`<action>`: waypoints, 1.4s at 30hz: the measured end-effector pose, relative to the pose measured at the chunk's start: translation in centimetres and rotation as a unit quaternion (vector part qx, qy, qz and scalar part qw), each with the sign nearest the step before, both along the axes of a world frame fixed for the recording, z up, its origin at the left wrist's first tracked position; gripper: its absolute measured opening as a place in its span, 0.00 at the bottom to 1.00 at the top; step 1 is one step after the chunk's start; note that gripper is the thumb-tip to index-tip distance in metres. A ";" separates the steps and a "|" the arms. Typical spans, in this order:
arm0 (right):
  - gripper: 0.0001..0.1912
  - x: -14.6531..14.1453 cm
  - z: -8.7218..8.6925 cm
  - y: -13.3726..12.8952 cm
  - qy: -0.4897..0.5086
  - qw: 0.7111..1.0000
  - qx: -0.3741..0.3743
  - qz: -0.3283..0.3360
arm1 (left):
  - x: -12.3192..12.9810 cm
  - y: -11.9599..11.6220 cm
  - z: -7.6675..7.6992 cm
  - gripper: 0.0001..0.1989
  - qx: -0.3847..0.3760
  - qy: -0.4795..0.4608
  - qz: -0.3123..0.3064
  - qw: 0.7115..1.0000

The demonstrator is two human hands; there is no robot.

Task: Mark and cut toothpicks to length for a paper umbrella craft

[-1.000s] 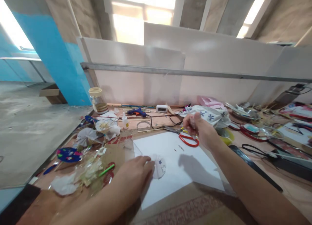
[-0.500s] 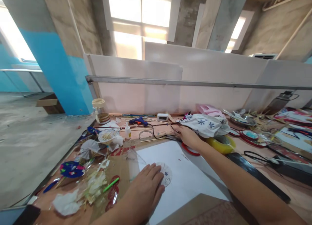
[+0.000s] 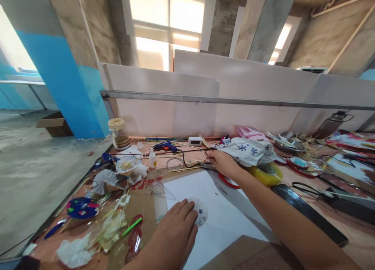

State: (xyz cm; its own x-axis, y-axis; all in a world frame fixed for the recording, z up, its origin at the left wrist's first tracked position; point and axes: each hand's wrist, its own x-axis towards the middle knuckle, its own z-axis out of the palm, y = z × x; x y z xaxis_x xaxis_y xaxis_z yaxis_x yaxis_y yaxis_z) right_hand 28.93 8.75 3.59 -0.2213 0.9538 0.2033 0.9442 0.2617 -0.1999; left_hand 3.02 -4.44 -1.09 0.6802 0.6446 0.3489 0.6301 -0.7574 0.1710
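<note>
My left hand (image 3: 177, 227) lies flat, fingers together and stretched out, on a white paper sheet (image 3: 211, 196). Its fingertips touch the edge of a small round piece of pale fabric with dark flowers (image 3: 201, 212). My right hand (image 3: 222, 161) reaches across to the far side of the paper, its fingers curled downward among thin sticks and a black cord. Whatever its fingertips touch is too small to make out. Beneath that hand shows a red curved loop (image 3: 228, 182). White flowered cloth (image 3: 244, 150) lies just right of the hand.
A blue glue gun (image 3: 165, 146), a glue bottle (image 3: 152, 159) and a white digital device (image 3: 195, 141) stand at the back. Small fans and scraps crowd the left, with a green pen (image 3: 131, 227). Yellow tape (image 3: 266, 174) and a black phone (image 3: 307, 213) lie right.
My right hand has shifted slightly left, its fingers curling down by the sticks. My left hand stays on the paper beside the round fabric. The view has moved a little.
</note>
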 end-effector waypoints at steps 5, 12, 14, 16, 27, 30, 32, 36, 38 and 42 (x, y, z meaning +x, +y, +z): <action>0.15 0.9 1.1 2.5 -0.018 0.998 -0.014 -0.065 | 0.0 0.1 -0.2 0.16 0.017 -0.007 0.001 1.000; 0.18 -1.7 0.8 8.3 -0.054 0.989 -0.007 -0.138 | 0.0 0.4 0.0 0.15 0.013 -0.003 -0.001 1.000; 0.18 -2.2 0.7 9.2 -0.061 0.985 -0.016 -0.162 | 0.0 0.4 0.1 0.16 0.010 -0.001 -0.001 1.000; 0.18 -2.3 0.6 9.8 -0.062 0.981 -0.035 -0.181 | -0.1 0.5 0.1 0.15 0.012 -0.002 -0.004 1.000; 0.17 1.1 2.6 8.9 0.066 0.975 -0.051 -0.206 | -0.4 0.6 0.2 0.15 0.005 -0.004 -0.017 1.000; 0.16 1.7 3.1 6.8 0.143 0.975 -0.041 -0.167 | -0.7 1.3 0.1 0.13 -0.007 0.011 -0.008 1.000; 0.15 1.5 2.9 4.5 0.200 0.971 -0.052 -0.122 | -1.2 2.0 0.0 0.11 -0.024 -0.001 0.003 1.000; 0.24 -0.2 1.5 -1.5 0.300 0.949 -0.102 -0.006 | -1.7 3.3 0.4 0.17 -0.121 -0.152 0.053 0.979; 0.24 -1.1 0.7 -4.4 0.328 0.935 -0.131 0.039 | -1.6 3.8 1.1 0.27 -0.221 -0.276 0.106 0.929; 0.23 -2.2 -0.8 -7.8 0.345 0.919 -0.165 0.098 | -1.0 4.8 2.1 0.37 -0.333 -0.390 0.097 0.853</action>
State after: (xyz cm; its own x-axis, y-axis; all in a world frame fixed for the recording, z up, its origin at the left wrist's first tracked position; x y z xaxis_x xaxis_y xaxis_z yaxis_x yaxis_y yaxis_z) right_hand 26.75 0.94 2.78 -0.3225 0.9442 0.0663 0.5045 0.2308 -0.8320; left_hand 2.06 0.33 1.03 0.2656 0.9509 0.1591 0.2307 -0.2229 0.9472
